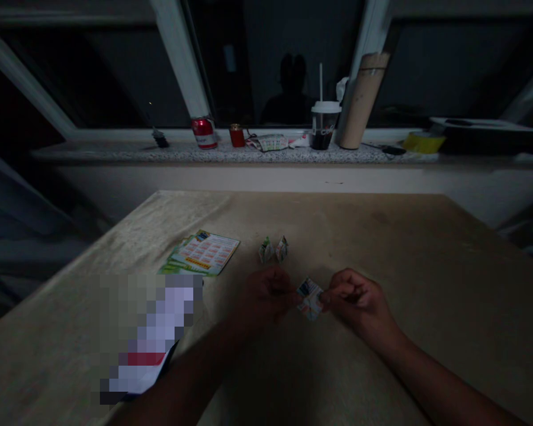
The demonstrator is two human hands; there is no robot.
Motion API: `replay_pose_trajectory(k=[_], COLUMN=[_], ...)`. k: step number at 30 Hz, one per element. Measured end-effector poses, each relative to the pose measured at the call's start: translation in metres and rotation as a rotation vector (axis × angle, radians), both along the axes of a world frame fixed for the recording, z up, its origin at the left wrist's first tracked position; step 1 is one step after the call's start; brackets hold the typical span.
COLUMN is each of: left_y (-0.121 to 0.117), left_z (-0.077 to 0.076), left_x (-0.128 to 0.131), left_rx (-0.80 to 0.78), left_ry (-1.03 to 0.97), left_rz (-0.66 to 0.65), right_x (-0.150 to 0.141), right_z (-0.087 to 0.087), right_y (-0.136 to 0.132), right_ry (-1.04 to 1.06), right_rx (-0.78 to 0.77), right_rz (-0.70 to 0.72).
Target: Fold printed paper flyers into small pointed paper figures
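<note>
Between my two hands is a small folded paper square (310,299), printed in white, blue and red and turned corner-up. My left hand (270,294) pinches its left corner. The right corner is pinched between the thumb and fingers of my right hand (357,299). Just beyond my left hand, two small folded paper pieces (274,250) stand side by side on the table. A fanned stack of printed cards (208,251), green and white with rows of small panels, lies farther left.
A blurred-out, lit rectangular object (160,331) lies beside my left forearm on the table (359,225). Along the windowsill (160,155) stand a red can (204,133), a red jar (237,136), a lidded cup with straw (323,127) and a tall tan cylinder (364,100).
</note>
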State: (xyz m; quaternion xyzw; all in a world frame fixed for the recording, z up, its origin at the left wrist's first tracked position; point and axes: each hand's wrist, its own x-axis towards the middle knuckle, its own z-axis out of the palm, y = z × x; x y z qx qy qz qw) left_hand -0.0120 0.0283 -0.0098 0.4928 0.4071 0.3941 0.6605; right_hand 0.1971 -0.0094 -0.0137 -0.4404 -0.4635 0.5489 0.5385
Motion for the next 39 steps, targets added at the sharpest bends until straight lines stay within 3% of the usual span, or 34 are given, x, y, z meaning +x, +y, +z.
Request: replay_pose_trajectory(k=[7, 14, 21, 27, 39], left_y=[-0.002, -0.003, -0.009, -0.009, -0.011], left_z=[0.003, -0.004, 0.001, 0.005, 0.004], left_x=[-0.001, -0.001, 0.002, 0.001, 0.0], left_rx=[0.012, 0.017, 0.271, 0.396, 0.709], left_ry=[0.093, 0.163, 0.331, 0.444, 0.637], left_rz=[0.013, 0.018, 0.059, 0.073, 0.048], right_x=[0.0, 0.001, 0.005, 0.003, 0.002], right_z=[-0.001, -0.001, -0.001, 0.001, -0.002], right_y=[-0.001, -0.001, 0.0, -0.001, -0.002], right_ry=[-0.091, -0.452, -0.542, -0.567, -0.759], right_rx=[0.051, 0.341, 0.384, 0.408, 0.694], right_rz=[-0.028, -0.019, -0.078, -0.088, -0.111])
